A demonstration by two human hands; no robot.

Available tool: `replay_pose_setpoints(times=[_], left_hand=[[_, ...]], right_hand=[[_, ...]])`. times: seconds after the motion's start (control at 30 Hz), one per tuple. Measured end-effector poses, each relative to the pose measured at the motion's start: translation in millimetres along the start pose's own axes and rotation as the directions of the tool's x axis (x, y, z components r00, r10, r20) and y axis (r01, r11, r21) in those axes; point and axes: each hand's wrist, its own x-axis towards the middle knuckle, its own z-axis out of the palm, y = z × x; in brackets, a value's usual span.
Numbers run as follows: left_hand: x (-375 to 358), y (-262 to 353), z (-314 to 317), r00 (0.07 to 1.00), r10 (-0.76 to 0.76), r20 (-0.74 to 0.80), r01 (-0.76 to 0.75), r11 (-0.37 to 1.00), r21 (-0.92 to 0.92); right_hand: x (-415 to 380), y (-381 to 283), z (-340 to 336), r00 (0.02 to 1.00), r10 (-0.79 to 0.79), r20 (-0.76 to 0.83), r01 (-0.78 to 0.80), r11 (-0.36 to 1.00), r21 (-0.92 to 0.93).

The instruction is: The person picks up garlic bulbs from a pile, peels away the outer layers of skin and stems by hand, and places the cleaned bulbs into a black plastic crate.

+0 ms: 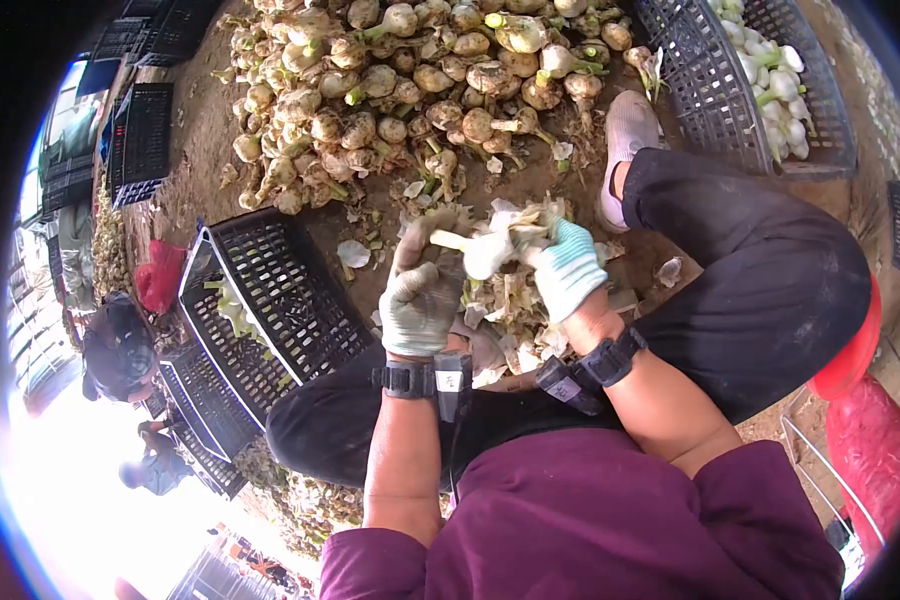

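Purple cloth of the wearer's shirt [580, 520] fills the bottom centre of the frame. Just above mid-frame, a round white bulb with a short pale stem [485, 256] lies between the hands, its stem pointing left. The right hand [568, 262], in a pale teal knitted glove, is closed on dry, papery, tan husk [533, 232] at the bulb's right side. The left hand [420, 300], in a soiled grey-white glove, has its fingers loosely curled beside the stem; whether they press on the bulb, I cannot tell.

The bulb should feel light and firm, smooth where bare and perhaps slightly slippery; the husk looks brittle and likely to tear. Its rounded sides offer the surest hold, while the stem could bend or snap.

A white label [451, 381] on the left wrist's black device carries a dark mark I cannot read surely; the right device's label [567, 388] is too small. No brand is legible.
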Motion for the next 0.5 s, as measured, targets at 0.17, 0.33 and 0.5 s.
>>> replay_pose_setpoints(times=[0.17,0.33,0.5], left_hand=[[5.3,-10.2,4.2,0.998,-0.056,0.007,0.051,0.947,0.316],[7.8,-12.2,-0.6,0.997,-0.073,-0.004,0.073,0.984,0.163],[7.9,-10.1,-4.0,0.995,-0.082,0.057,0.082,0.996,-0.014]], right_hand=[[-2.7,14.6,9.5,0.982,-0.177,0.067,0.189,0.911,-0.366],[-1.5,1.0,0.1,0.998,0.020,-0.065,-0.030,0.987,-0.159],[18.7,10.9,-19.2,0.964,-0.082,-0.254,0.056,0.993,-0.109]])
